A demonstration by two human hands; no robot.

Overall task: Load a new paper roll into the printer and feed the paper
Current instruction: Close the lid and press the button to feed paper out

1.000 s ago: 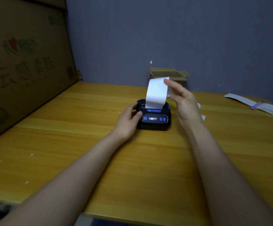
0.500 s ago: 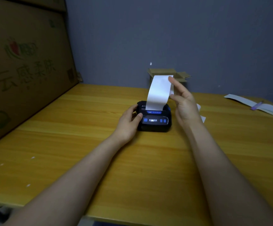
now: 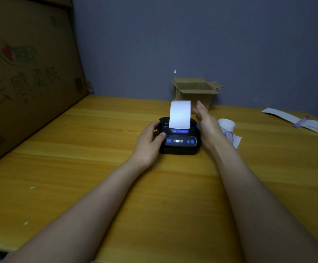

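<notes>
A small black printer (image 3: 181, 144) with blue buttons and a lit display sits on the wooden table (image 3: 97, 168). A white paper strip (image 3: 180, 114) rises out of its top slot and curls over backward, free of any hand. My left hand (image 3: 150, 138) grips the printer's left side, thumb on the front corner. My right hand (image 3: 207, 123) hovers just right of the strip with fingers stretched out, holding nothing.
An open small cardboard box (image 3: 196, 92) stands behind the printer by the grey wall. A curled white paper piece with a blue mark (image 3: 229, 132) lies right of my right hand. Long paper strips (image 3: 296, 121) lie at the far right. A big cardboard box (image 3: 21, 76) fills the left side.
My right hand has let go of the paper strip and dropped to its right. The strip's top now curls backward. My left hand stays on the printer.
</notes>
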